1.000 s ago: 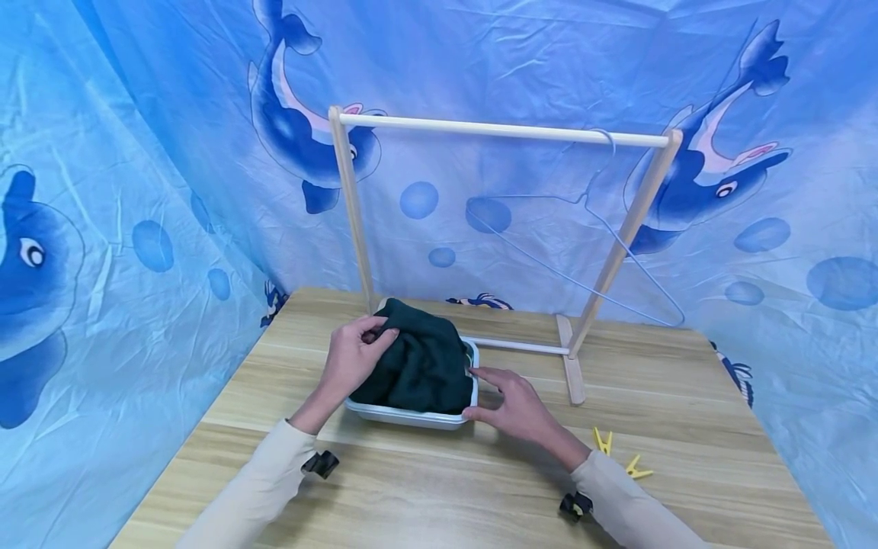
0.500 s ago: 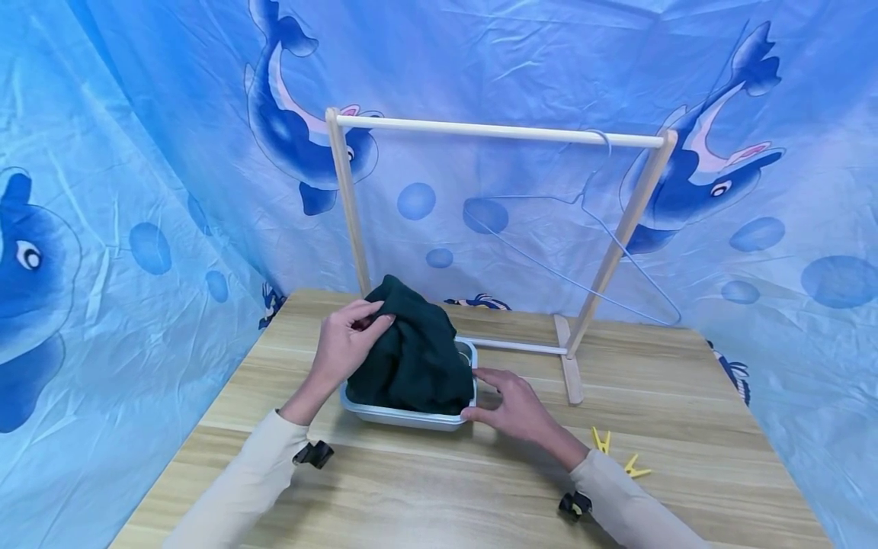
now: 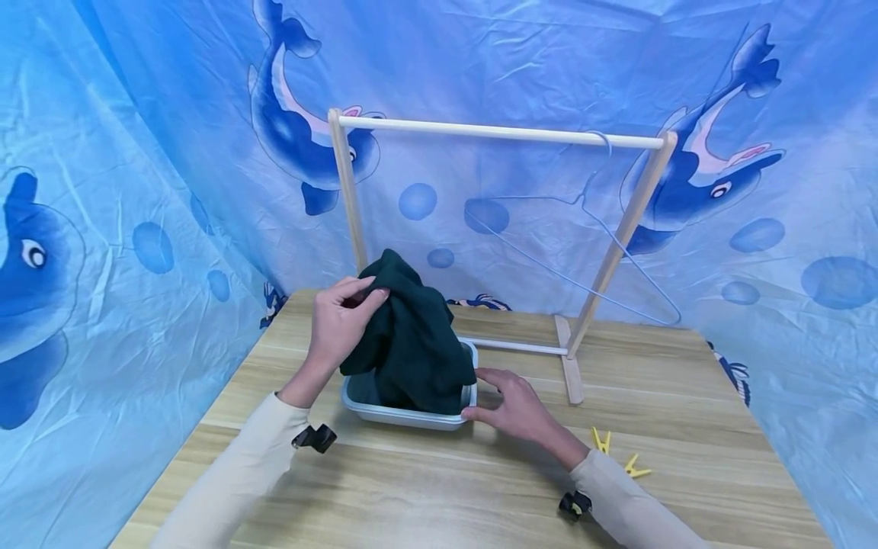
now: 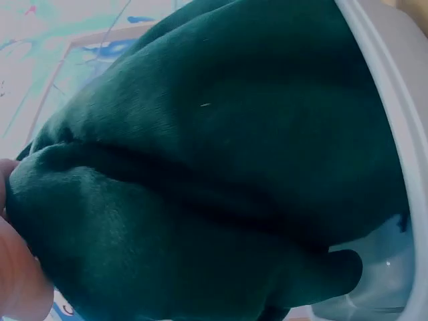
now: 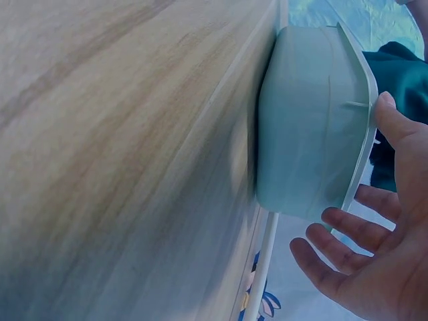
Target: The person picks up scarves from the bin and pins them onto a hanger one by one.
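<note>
A person's two bare hands work at a pale plastic tub (image 3: 411, 418) on a wood-grain tabletop (image 3: 439, 488). A dark green cloth (image 3: 418, 343) rises in folds from the tub, its peak above the rim and its lower part inside. The left hand (image 3: 336, 326) pinches the cloth's upper left side between thumb and fingers. The right hand (image 3: 514, 404) is open at the tub's right side, its thumb touching the rim near the right near corner; the right wrist view shows the fingers spread.

Behind the tub, toward the far side, stands a rack (image 3: 629, 221) with wooden posts and a white top rail. A thin, pale bluish hanger (image 3: 583, 200) hangs from the right part of that rail. Two yellow clothespins, one (image 3: 601, 441) slightly farther away and the other (image 3: 636, 467) nearer, lie right of the right hand. The person wears light sleeves (image 3: 240, 465) and a black device (image 3: 314, 438) at each wrist. A blue curtain (image 3: 521, 91) printed with dolphins surrounds the tabletop.
</note>
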The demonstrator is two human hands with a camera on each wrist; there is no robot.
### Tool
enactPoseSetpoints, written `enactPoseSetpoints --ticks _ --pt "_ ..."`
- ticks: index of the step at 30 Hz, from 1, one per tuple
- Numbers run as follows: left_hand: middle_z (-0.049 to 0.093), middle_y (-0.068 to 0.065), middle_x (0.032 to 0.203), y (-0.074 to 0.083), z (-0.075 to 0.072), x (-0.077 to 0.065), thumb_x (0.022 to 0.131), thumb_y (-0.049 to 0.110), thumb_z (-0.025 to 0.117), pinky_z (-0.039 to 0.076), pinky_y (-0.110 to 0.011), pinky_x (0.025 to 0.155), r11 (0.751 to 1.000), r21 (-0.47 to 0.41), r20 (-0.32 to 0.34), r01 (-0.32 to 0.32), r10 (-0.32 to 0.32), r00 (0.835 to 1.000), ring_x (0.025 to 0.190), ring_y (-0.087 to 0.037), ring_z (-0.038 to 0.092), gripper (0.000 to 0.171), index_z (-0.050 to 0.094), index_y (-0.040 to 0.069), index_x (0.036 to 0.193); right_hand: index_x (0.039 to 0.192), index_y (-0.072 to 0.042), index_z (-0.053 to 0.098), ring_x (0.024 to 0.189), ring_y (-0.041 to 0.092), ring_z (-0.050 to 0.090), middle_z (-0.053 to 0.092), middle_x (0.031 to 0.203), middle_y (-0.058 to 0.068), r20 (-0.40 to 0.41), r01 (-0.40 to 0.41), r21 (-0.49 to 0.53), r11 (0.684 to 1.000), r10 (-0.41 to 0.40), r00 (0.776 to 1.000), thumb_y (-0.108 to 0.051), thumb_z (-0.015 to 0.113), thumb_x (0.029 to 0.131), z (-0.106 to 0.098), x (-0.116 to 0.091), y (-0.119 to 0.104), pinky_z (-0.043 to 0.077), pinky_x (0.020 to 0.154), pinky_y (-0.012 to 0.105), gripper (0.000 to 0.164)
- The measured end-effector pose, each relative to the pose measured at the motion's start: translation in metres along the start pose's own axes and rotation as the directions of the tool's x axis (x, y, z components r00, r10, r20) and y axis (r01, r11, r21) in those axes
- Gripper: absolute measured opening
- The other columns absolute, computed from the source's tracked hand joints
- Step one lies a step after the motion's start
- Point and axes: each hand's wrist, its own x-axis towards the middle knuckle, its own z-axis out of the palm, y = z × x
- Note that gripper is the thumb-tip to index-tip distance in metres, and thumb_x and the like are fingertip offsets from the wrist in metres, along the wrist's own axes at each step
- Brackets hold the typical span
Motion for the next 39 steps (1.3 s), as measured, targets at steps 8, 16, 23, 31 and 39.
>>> enactPoseSetpoints --ticks 8,16,23,31,39 --pt "0.065 0.006 0.08 0.015 0.0 0.006 0.092 0.01 0.077 0.048 -0.024 0.07 0.994 -0.101 -0.09 -0.036 0.027 0.996 0.077 -0.016 0.058 0.018 0.08 0.004 0.109 0.142 -0.01 0.061 0.132 0.024 0.058 0.062 0.142 0.005 0.026 0.006 -0.031 1.0 -0.005 1.0 -0.067 0.075 0.081 -0.006 0.001 -0.003 0.046 0.108 0.048 0.084" --pt "0.069 0.007 0.08 0.03 0.002 0.011 0.089 0.006 0.077 0.049 -0.024 0.069 0.986 -0.145 -0.14 -0.078 0.057 0.989 0.076 -0.015 0.06 0.02 0.079 0.001 0.108 0.145 -0.013 0.059 0.126 0.024 0.062 0.063 0.141 0.003 -0.031 0.066 -0.069 0.995 -0.068 0.997 -0.053 0.078 0.086 -0.029 -0.002 -0.007 0.053 0.098 0.046 0.073" --pt "0.069 0.006 0.08 0.041 0.006 0.011 0.089 0.004 0.076 0.05 -0.025 0.069 0.978 -0.2 -0.14 -0.063 0.035 0.99 0.077 -0.017 0.061 0.019 0.079 -0.002 0.107 0.141 -0.012 0.062 0.118 0.029 0.066 0.066 0.137 0.008 -0.122 0.096 -0.111 0.989 -0.11 0.986 -0.048 0.079 0.087 -0.074 -0.003 -0.023 0.057 0.089 0.048 0.067" --pt "0.067 0.005 0.077 0.049 0.008 0.008 0.09 0.003 0.075 0.047 -0.023 0.063 0.973 -0.215 -0.117 -0.079 0.055 0.992 0.07 -0.015 0.057 0.018 0.078 -0.004 0.106 0.138 -0.009 0.064 0.115 0.032 0.066 0.066 0.135 0.013 -0.209 0.151 -0.129 0.98 -0.176 0.962 -0.037 0.082 0.087 -0.136 0.005 -0.044 0.059 0.083 0.048 0.061" --pt "0.067 0.002 0.078 0.061 0.008 0.008 0.091 0.003 0.074 0.047 -0.021 0.063 0.963 -0.254 -0.116 -0.088 0.061 0.991 0.07 -0.015 0.056 0.019 0.077 -0.006 0.108 0.129 -0.005 0.07 0.098 0.032 0.072 0.073 0.12 0.017 -0.354 0.224 -0.247 0.943 -0.303 0.885 -0.02 0.086 0.082 -0.184 0.01 -0.052 0.061 0.072 0.046 0.052"
